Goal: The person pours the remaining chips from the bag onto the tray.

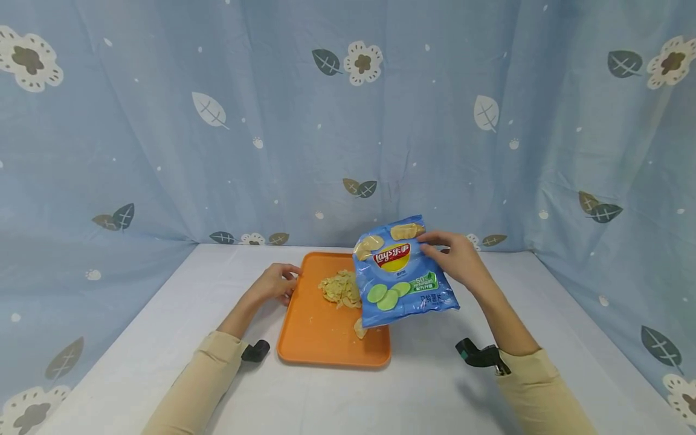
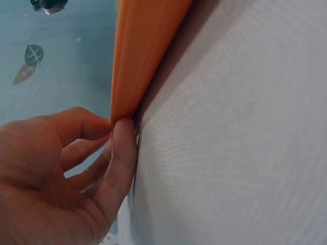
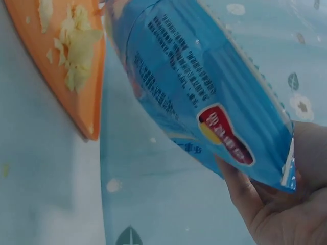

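Observation:
A blue Lay's potato chip bag [image 1: 405,275] hangs tilted above the right part of an orange tray [image 1: 326,353]. My right hand [image 1: 454,257] pinches the bag by its upper right edge; the right wrist view shows the bag's back [image 3: 179,87] and the fingers behind its end. Potato chips [image 1: 339,289] lie in a loose pile on the tray, partly hidden by the bag, with one chip [image 1: 359,328] lower down. At the tray's left rim, my left hand [image 1: 274,283] grips the edge between thumb and fingers, as the left wrist view shows.
The tray stands on a table with a white cover [image 1: 261,399]. Behind it hangs a blue curtain [image 1: 283,151] with leaf and flower prints. Dark wrist cameras [image 1: 481,355] sit near both sleeves.

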Demonstrator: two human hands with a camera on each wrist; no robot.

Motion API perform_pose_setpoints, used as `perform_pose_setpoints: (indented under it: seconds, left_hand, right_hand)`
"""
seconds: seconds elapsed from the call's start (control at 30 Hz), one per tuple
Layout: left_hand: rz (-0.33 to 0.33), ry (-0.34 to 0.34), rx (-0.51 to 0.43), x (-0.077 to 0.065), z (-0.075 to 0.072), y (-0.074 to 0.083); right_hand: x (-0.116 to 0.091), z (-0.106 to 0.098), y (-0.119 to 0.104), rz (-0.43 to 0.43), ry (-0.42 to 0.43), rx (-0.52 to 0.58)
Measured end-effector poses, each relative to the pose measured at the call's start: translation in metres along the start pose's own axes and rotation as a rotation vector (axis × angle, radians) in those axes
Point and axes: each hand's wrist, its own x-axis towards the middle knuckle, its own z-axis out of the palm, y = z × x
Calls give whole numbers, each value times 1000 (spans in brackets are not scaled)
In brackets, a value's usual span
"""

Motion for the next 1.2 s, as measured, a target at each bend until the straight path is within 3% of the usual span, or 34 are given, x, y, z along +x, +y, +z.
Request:
perform_pose_setpoints:
  seconds: [0.63, 1.2]
  left_hand:
    - [-20, -5, 6, -1, -1, 0]
    - [-17, 0, -3, -1, 0, 2]
  right_hand:
    - [-17, -16, 32, 150, -18, 174]
    - [-33, -21, 66, 243, 1, 207]
